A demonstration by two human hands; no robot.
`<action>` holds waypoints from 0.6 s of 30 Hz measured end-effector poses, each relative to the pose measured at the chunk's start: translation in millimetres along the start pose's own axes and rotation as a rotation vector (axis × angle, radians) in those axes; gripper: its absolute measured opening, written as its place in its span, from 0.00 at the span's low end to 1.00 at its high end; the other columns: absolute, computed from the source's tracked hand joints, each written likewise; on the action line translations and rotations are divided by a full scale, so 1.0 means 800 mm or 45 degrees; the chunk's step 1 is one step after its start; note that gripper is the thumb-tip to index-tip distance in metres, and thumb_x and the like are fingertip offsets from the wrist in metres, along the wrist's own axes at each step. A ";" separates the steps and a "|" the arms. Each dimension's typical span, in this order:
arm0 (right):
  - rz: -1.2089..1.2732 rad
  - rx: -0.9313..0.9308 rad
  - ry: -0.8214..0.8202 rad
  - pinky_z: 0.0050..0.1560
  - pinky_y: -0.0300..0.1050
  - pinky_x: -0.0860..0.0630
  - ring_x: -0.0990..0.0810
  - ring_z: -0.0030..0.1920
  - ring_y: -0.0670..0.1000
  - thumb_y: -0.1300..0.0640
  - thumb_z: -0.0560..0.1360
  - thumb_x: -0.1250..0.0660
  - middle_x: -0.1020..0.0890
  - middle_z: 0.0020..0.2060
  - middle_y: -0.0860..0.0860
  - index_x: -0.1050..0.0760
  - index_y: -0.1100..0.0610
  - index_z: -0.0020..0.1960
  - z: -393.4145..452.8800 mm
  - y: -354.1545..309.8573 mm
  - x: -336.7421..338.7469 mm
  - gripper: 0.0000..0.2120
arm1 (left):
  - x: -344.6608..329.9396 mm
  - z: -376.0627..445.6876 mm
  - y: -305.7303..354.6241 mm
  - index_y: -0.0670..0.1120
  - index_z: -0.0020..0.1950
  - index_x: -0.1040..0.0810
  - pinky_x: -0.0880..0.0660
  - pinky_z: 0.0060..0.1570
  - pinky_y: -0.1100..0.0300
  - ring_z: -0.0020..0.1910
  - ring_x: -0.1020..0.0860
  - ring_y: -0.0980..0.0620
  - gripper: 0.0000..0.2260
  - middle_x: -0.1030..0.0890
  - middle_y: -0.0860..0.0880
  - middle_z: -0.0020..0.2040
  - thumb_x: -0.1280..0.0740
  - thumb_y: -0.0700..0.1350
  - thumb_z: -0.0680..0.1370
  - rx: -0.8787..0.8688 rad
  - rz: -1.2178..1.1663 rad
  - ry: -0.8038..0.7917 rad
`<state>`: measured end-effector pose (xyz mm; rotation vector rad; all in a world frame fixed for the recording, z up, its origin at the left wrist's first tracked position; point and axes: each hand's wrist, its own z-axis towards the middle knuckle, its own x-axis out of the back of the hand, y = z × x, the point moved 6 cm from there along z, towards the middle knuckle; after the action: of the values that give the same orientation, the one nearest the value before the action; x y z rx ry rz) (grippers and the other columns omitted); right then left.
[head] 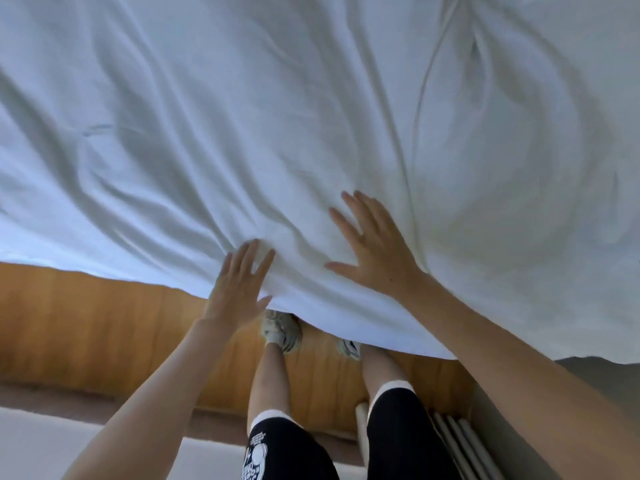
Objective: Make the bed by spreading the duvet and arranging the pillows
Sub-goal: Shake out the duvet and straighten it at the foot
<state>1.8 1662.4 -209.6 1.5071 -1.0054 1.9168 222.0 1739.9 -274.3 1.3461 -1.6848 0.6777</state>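
Observation:
A white duvet [311, 116] fills the upper two thirds of the head view, wrinkled with long folds running toward its near edge. My left hand [239, 289] lies flat on that near edge, fingers spread, palm down. My right hand [370, 247] rests flat on the duvet a little farther in and to the right, fingers apart too. Neither hand grips the fabric. The duvet's edge hangs over the bed side just above my feet. No pillows are in view.
A wooden floor [86, 323] runs along the bed's side. My legs and shoes [280, 330] stand right at the bed, toes partly under the hanging duvet. A pale surface [52, 441] lies at bottom left. White radiator bars [460, 441] stand behind my right leg.

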 end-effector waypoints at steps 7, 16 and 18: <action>-0.308 -0.007 -0.642 0.53 0.55 0.26 0.24 0.53 0.62 0.33 0.59 0.26 0.24 0.58 0.61 0.30 0.62 0.66 -0.043 -0.072 -0.183 0.46 | -0.048 0.018 -0.128 0.40 0.70 0.33 0.42 0.63 0.32 0.70 0.38 0.31 0.42 0.36 0.31 0.69 0.21 0.48 0.60 -0.006 0.269 0.057; -0.225 -0.056 -0.068 0.57 0.54 0.28 0.26 0.55 0.60 0.39 0.67 0.26 0.24 0.56 0.59 0.26 0.61 0.59 -0.004 -0.055 -0.158 0.31 | -0.029 0.048 -0.218 0.40 0.65 0.29 0.43 0.66 0.36 0.67 0.34 0.32 0.36 0.31 0.31 0.63 0.30 0.66 0.69 -0.042 0.245 0.408; -0.307 -0.168 -0.052 0.69 0.60 0.40 0.33 0.67 0.64 0.34 0.70 0.34 0.29 0.66 0.64 0.33 0.60 0.67 -0.002 -0.040 -0.150 0.38 | -0.019 0.045 -0.239 0.39 0.67 0.31 0.43 0.66 0.36 0.68 0.35 0.30 0.36 0.33 0.29 0.66 0.33 0.66 0.72 -0.042 0.238 0.572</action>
<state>56.6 1690.0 -317.7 1.5215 -0.9035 1.6277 395.6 1666.0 -322.9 0.9311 -1.4537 0.9747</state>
